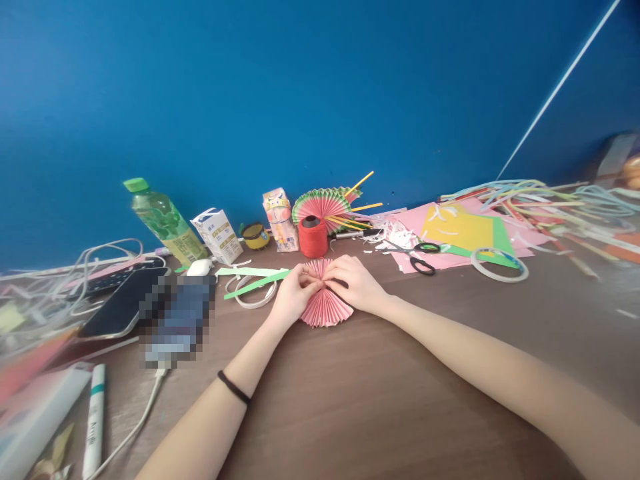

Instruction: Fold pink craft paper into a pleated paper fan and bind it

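A pink pleated paper fan lies on the brown table, its folds spread out around a middle point. My left hand pinches it near the centre from the left. From the right, my right hand grips it close to the same spot, thumb and fingers together. Just behind the hands stands a spool of red thread. Finished-looking pink and green pleated fans with thin yellow sticks rest against the wall behind the spool.
Scissors, coloured paper sheets and a tape roll lie to the right. On the left are a green bottle, a white carton, a phone with a cable, and a marker. A blue wall closes the back.
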Motion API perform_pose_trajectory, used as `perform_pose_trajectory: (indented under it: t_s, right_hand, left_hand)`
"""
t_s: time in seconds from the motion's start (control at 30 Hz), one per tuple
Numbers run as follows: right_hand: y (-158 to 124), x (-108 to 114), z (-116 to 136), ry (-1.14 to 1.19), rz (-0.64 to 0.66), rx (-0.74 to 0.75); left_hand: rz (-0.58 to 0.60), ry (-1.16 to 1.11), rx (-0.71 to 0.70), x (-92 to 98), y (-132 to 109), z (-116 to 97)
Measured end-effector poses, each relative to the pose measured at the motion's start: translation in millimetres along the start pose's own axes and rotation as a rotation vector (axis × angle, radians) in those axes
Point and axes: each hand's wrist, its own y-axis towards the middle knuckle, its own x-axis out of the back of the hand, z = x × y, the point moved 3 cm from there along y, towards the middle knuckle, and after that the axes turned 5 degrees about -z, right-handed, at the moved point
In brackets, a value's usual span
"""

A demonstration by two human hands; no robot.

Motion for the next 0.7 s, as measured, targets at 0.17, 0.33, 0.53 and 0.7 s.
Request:
perform_pose_trajectory:
  t_s: [0.17, 0.33, 0.53, 0.7]
  right_hand:
    - [0.6, 3.0, 1.4, -0.013, -0.032, 0.002]
    - [-0.4, 3.7, 1.2, 0.003, -0.058, 0.002]
    - [0.4, 4.2, 2.4, 0.017, -0.064, -0.010]
    - [0.7, 6.0, 3.2, 0.030, -0.039, -0.044]
  left_hand:
    - [0.020, -0.021, 0.003, -0.1, 1.2, -0.7]
    - [0.065, -0.020, -0.035, 0.2, 3.1, 0.6]
    - [0.078, 0.008, -0.065, 0.6, 1.3, -1.9]
    - [0.045, -0.006, -0.039, 0.1, 0.4, -1.4]
